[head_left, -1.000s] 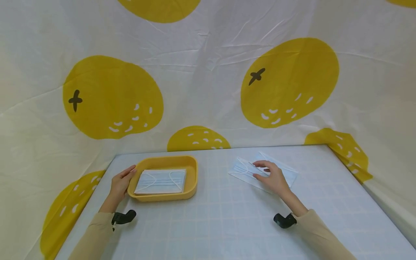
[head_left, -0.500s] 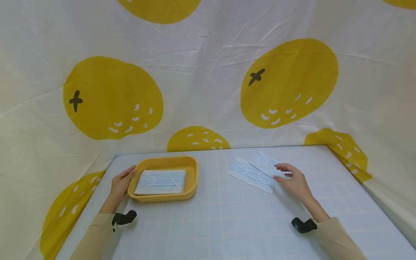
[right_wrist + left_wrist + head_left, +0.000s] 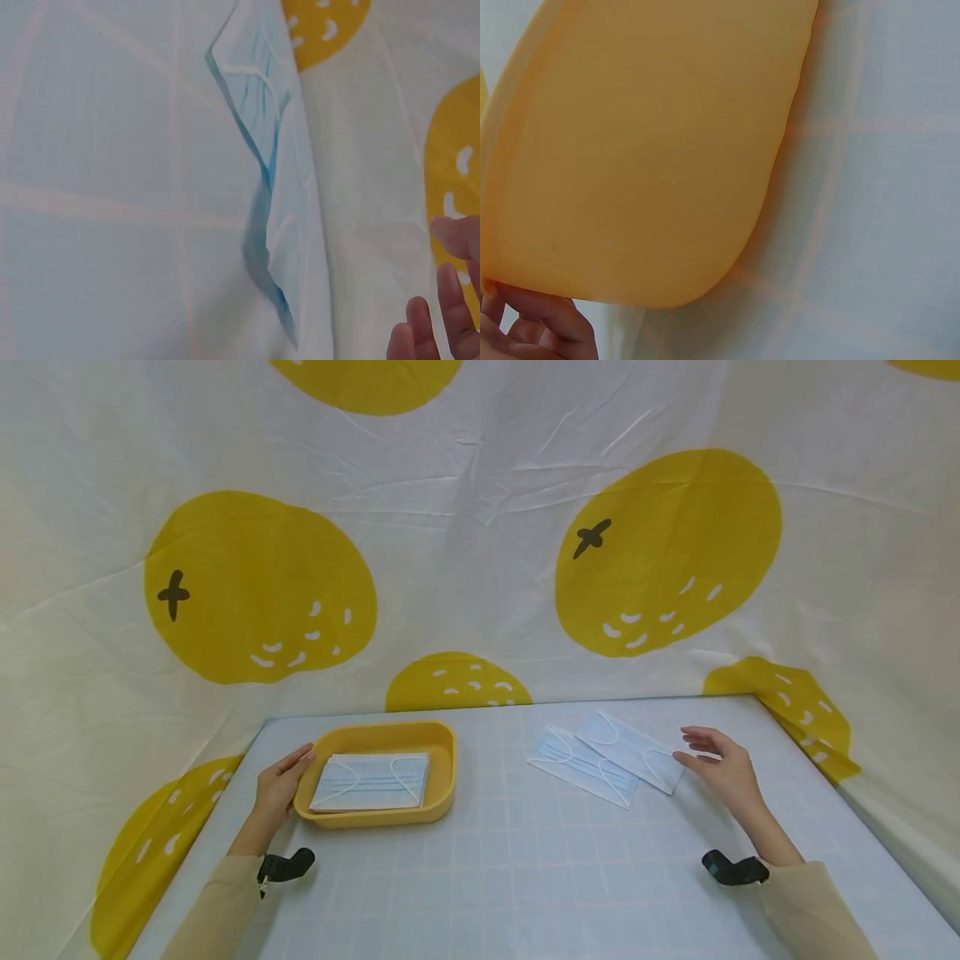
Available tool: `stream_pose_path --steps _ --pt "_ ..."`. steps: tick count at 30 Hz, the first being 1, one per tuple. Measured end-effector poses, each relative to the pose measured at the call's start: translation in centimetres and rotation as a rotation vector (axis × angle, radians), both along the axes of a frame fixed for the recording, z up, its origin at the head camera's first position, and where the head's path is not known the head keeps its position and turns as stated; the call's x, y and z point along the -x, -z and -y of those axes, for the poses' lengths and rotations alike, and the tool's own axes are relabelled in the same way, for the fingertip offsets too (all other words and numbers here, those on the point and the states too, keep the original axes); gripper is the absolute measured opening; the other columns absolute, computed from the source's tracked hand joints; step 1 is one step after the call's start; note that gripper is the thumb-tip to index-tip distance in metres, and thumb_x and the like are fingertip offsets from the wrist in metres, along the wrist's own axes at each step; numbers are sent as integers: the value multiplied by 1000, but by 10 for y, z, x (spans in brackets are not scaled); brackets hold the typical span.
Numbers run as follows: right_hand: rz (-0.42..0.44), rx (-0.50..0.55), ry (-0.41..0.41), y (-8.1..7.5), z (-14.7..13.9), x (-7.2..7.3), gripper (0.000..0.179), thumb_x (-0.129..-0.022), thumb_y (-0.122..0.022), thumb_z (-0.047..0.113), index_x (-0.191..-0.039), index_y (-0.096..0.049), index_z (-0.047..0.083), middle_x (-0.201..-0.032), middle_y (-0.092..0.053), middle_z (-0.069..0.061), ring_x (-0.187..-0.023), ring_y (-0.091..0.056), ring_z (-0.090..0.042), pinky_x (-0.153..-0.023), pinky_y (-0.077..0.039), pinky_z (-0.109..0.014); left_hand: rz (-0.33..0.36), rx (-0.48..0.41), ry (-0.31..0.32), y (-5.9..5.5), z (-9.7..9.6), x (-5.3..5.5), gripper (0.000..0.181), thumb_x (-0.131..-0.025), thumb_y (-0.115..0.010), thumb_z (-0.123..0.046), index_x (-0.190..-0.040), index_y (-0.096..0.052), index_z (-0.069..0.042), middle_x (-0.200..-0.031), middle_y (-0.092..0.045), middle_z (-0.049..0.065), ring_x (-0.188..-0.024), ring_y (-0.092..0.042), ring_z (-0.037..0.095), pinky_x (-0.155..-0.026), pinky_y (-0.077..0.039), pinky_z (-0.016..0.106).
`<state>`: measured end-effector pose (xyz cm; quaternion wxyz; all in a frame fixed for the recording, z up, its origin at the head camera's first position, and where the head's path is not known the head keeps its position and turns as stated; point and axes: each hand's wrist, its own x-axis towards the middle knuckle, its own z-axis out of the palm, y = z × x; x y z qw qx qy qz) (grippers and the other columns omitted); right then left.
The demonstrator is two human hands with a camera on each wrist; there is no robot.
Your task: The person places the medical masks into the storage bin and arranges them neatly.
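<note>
A yellow tray sits at the left of the table, with a neat stack of pale blue face masks in it. My left hand grips the tray's left end; in the left wrist view its bent fingers lie under the rim at the wall. To the right, two face masks lie on the table: a pleated one and, partly over it, a paler one. Just right of the paler mask hovers my right hand, fingers loosely extended and holding nothing.
A pale checked cloth covers the table. Behind it hangs a white curtain printed with large yellow fruits. A black wrist camera sits at each sleeve cuff.
My right hand has moved right, off the two loose masks, leaving them lying on the table and fully uncovered. My left hand and the tray have stayed in place.
</note>
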<state>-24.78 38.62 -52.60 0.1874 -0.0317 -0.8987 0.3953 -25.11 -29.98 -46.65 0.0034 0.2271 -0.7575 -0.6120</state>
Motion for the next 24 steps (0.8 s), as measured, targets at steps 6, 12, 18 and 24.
stream_pose_path --steps 6,12,18,24 --pt "27 32 7 -17 -3 -4 48 -87 -70 36 -128 -58 14 -120 -62 -4 -94 -49 7 -73 -45 -3 15 5 23 -2 0 1 63 -94 -55 -48 -147 -41 -17 -155 -34 6 -136 -41 17 -73 -50 5" --pt "197 74 11 -58 15 -23 55 -90 -67 33 -134 -51 4 -128 -57 -21 -101 -58 -15 -80 -54 -27 29 -3 21 -3 0 2 60 -96 -53 -44 -147 -39 -17 -156 -32 6 -140 -36 22 -73 -50 6" --pt "330 88 -11 -68 21 -26 60 -93 -63 32 -140 -44 -1 -135 -48 -30 -116 -49 -43 -93 -48 -51 23 2 9 -3 0 2 59 -96 -54 -43 -147 -40 -17 -156 -32 6 -140 -36 22 -75 -49 6" --pt "419 116 -12 -52 11 -19 63 -93 -62 32 -142 -40 -1 -139 -43 -31 -123 -42 -46 -98 -42 -58 32 8 10 -2 -1 2 59 -96 -53 -44 -147 -40 -17 -156 -33 6 -139 -36 23 -76 -50 7"
